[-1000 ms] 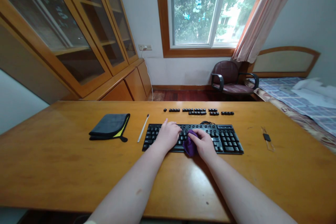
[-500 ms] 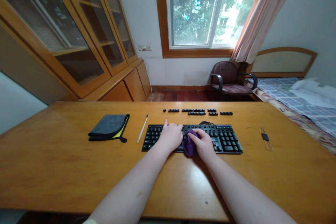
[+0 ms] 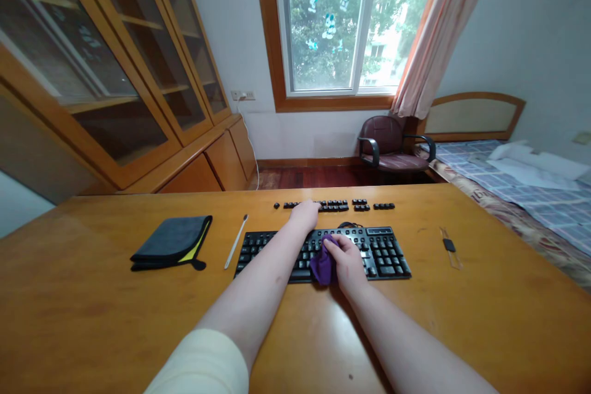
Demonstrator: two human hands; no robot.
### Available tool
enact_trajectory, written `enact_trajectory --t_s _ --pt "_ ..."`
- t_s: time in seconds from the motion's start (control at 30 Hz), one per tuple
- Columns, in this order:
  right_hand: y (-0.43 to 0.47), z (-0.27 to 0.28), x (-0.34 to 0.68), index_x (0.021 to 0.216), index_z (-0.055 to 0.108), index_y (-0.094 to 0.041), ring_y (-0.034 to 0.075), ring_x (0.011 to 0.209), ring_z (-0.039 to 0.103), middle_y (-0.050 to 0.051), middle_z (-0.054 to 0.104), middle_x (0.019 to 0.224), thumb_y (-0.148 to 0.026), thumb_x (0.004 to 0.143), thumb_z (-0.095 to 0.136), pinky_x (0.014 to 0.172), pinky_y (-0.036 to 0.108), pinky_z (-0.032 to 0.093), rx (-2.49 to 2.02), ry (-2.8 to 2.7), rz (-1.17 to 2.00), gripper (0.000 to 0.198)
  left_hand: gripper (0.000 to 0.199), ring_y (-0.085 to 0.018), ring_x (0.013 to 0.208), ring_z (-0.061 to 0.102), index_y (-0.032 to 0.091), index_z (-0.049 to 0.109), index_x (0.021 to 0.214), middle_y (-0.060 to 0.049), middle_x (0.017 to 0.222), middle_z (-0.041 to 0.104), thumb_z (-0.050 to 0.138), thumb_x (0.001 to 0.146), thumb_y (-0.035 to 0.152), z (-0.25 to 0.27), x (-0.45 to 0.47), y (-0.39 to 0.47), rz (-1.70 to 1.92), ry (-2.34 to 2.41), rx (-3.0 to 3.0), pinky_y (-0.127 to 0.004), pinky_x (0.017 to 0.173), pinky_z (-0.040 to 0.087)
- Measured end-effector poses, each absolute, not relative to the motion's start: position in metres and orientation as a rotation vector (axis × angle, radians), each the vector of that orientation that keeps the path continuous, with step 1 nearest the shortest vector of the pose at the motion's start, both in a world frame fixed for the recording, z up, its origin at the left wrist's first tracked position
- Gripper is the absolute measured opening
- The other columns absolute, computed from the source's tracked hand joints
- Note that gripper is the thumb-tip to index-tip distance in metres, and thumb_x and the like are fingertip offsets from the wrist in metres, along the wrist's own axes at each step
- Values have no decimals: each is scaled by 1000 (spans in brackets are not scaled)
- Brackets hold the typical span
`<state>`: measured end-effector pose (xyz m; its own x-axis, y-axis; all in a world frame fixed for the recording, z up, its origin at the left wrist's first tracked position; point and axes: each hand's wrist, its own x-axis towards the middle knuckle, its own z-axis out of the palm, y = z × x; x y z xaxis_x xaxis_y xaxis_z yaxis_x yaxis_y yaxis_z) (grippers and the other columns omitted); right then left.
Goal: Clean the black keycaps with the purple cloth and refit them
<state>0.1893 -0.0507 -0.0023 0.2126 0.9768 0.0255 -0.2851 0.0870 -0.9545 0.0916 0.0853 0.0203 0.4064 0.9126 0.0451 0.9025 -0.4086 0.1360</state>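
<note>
My left hand point(image 3: 305, 215) reaches over the back edge of the black keyboard point(image 3: 386, 257) to the rows of loose keycaps point(image 3: 339, 204). Its fingers are drawn together at the front row; whatever is between the fingertips is hidden. In my right hand point(image 3: 348, 260) a crumpled purple cloth point(image 3: 324, 265) is pinched between thumb and fingers, resting over the middle of the keyboard. The left forearm covers part of the keyboard's left side. Some bare key sockets show along its top row.
Left of the keyboard lie a thin white brush-like stick point(image 3: 236, 241) and a folded grey cloth point(image 3: 170, 240) with yellow lining. A black keycap puller with wire loops point(image 3: 449, 245) lies to the right. Beyond the desk stand a chair point(image 3: 390, 144) and a bed point(image 3: 489, 166).
My left hand has moved from the keyboard forward to the loose keycaps. My right hand keeps the purple cloth in about the same place. The view has shifted slightly.
</note>
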Motion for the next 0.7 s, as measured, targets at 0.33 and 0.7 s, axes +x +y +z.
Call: enact_trajectory --t_s 0.33,0.7 --pt "-48 -3 189 74 65 -17 13 63 52 -2 60 65 -32 67 68 63 26 41 -1041 -838 1157 16 22 -22 93 60 22 67 96 -9 97 66 55 77 23 7 96 101 198 1593 2548 -31 83 44" --pt "-47 -6 189 74 65 -17 14 63 54 -1 62 66 -32 67 68 64 26 42 -1039 -864 1140 17 9 -20 85 61 20 67 78 -6 84 66 60 72 22 8 99 96 318 1592 2507 -28 78 45"
